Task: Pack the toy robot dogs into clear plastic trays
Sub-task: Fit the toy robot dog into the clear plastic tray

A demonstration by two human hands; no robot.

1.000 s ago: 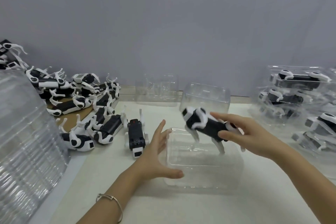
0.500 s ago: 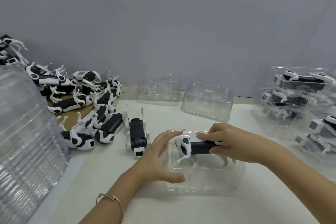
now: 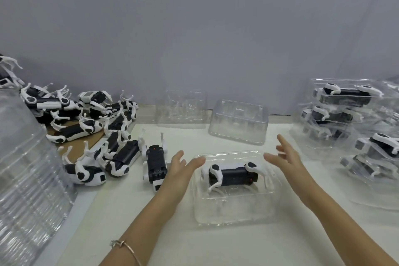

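- Looking down on a white tabletop (image 3: 216,248) set against a plain grey wall (image 3: 194,28).
- Showing a shallow clear plastic tray (image 3: 233,220) at the centre, with a black-and-white toy robot dog (image 3: 233,176) lying on its side inside it, legs pointing toward 6 o'clock.
- Reaching in from 7 o'clock with the left hand (image 3: 179,170), fingers straight and spread, gripping nothing; fingertips right by the tray's 10 o'clock corner, contact impossible to tell.
- Hovering at the tray's 2 o'clock corner with the right hand (image 3: 287,164), fingers spread wide and slightly blurred, gripping nothing, clear of the dog.
- Wearing a thin metal bracelet (image 3: 127,248) on the left wrist.
- Showing a second black-and-white toy dog (image 3: 155,163) lying just beside the left hand, at 9 o'clock from the tray.
- Showing a heap of loose black-and-white toy dogs (image 3: 86,127) at 10 o'clock, some resting on a brown cardboard sheet (image 3: 97,138).
- Showing a tall stack of nested clear trays (image 3: 26,179) at the far 9 o'clock edge.
- Showing an upturned clear plastic tray (image 3: 238,122) at 12 o'clock and another empty clear tray (image 3: 182,110) at 11 o'clock, by the wall.
- Showing piles of closed clear packs (image 3: 345,103) from 2 to 3 o'clock, with a toy dog visible inside several.
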